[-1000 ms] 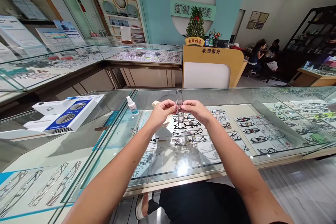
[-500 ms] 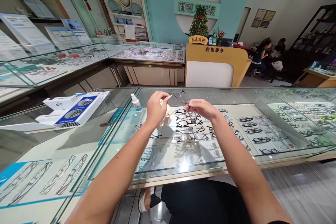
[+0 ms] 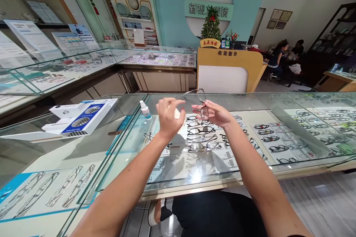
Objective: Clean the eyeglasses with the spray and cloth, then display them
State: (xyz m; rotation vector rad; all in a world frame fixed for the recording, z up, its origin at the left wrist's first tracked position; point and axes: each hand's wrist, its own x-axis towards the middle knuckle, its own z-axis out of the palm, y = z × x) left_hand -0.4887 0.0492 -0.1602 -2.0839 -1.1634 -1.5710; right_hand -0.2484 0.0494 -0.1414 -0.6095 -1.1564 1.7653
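Above the glass counter, my right hand pinches a pair of thin dark-framed glasses by the frame, its lenses one above the other and its temples pointing left. My left hand is raised beside the temple tips, thumb and forefinger apart. A pale cloth shows behind my left hand, partly hidden by it; whether the hand touches it I cannot tell. To the left of that hand a white spray bottle with a blue label stands on the glass.
Under the counter glass lie rows of glasses. An open white and blue box rests at the left. Farther back are other display cases, a yellow cashier desk and people seated at the right.
The glasses have turned and moved slightly right and their lenses now stand more upright. My left thumb and forefinger have parted from their earlier pinch near the temple tip.
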